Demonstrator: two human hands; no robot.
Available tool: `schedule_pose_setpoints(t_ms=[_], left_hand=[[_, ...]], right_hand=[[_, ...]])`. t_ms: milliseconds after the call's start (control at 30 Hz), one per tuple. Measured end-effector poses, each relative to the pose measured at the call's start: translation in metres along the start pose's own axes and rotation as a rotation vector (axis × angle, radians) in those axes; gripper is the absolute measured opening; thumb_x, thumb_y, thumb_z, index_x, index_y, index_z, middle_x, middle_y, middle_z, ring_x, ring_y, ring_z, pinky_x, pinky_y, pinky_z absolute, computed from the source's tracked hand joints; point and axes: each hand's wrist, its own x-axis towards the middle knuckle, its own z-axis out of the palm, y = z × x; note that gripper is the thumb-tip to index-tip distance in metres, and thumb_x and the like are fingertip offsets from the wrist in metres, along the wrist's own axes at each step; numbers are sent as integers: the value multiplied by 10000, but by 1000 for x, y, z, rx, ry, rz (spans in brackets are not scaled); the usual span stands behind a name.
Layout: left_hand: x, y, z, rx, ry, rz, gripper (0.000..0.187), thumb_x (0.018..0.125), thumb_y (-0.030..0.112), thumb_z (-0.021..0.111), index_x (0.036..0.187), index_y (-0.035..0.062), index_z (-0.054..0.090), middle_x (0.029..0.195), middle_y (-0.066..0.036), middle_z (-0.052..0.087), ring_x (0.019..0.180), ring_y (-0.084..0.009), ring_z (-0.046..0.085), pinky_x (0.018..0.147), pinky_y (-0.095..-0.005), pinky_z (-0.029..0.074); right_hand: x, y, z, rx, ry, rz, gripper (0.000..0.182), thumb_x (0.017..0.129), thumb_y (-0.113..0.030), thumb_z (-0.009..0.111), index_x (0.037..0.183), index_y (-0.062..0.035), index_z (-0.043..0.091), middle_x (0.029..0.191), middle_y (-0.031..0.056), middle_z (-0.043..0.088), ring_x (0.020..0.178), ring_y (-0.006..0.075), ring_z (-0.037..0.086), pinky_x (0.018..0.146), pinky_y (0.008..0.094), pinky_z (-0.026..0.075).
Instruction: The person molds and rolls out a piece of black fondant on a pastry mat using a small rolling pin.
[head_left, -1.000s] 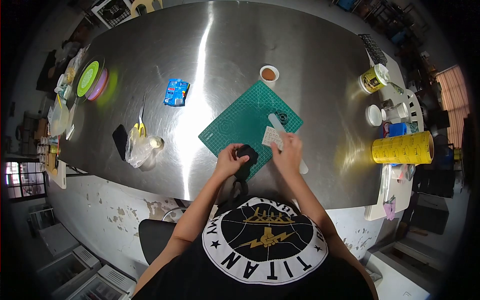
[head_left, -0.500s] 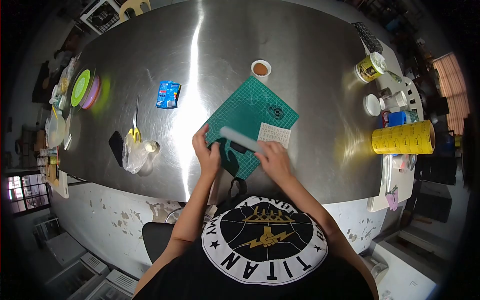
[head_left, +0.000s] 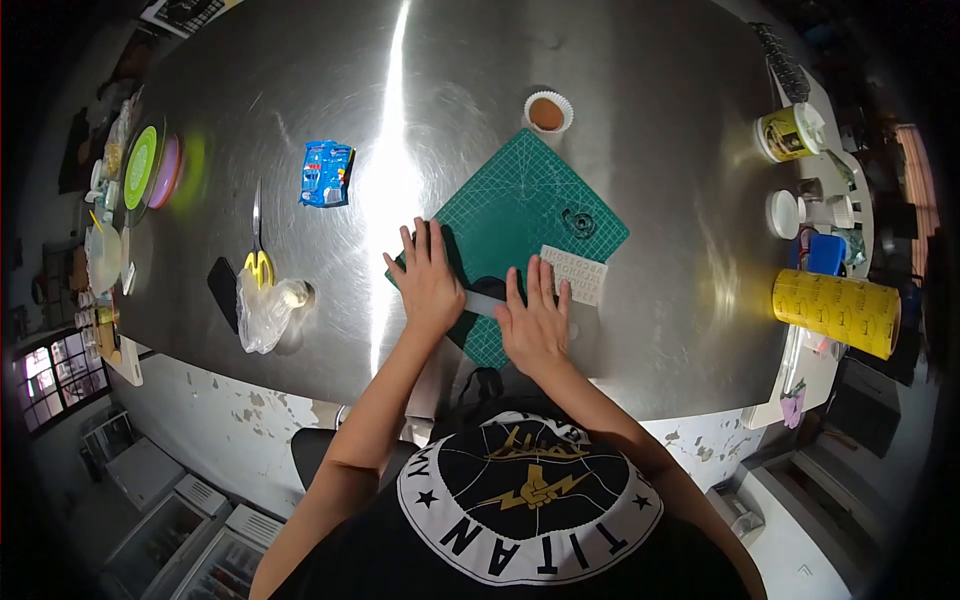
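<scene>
A pale grey rolling pin (head_left: 484, 303) lies low over the green cutting mat (head_left: 500, 190), its two ends under my hands. My left hand (head_left: 431, 282) is flat with fingers spread, its palm over the left end. My right hand (head_left: 537, 318) also has its fingers stretched out and covers the right end. A sheet of embossed letters (head_left: 578, 275) lies just right of my right fingers. Near the mat's right corner is a small dark coiled thing (head_left: 579, 223). Something dark, partly hidden, sits behind the pin.
A paper cup with brown contents (head_left: 547, 112) stands beyond the mat. To the left are a blue packet (head_left: 326, 174), yellow scissors (head_left: 259, 266), a plastic bag (head_left: 265, 312), a dark phone (head_left: 223, 292) and a green disc (head_left: 141, 168). At right lies a yellow roll (head_left: 836, 311).
Both hands have opened from their grip on the pin's ends and now lie flat over it. The pin has come down lower towards the mat. The whole view has shifted slightly.
</scene>
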Motion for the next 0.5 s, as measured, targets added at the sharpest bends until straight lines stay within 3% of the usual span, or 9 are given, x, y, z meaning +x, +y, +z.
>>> schedule_pose_setpoints(t_ms=[300,400,500], left_hand=[[67,22,14,49,95,53,592,834,199,499,1341,-18,285,1399,-253,245,1304,-431,206,956,-671,195],[58,25,8,76,108,132,599,828,197,508,1339,-21,286,1398,-248,249,1304,-428,210,953,-676,192],[18,16,1,62,-14,86,612,828,169,508,1357,-12,258,1407,-239,237,1308,-437,200,968,-676,160]], right_hand=[[39,13,-11,-111,147,133,529,911,-343,383,1377,-100,317,1443,253,148,1342,365,166,1035,585,109],[33,12,-12,-112,170,146,537,912,-340,380,1381,-88,308,1446,252,138,1349,348,151,1039,580,111],[2,0,-3,12,37,133,520,909,-301,387,1371,-73,318,1442,262,137,1339,377,163,1025,594,110]])
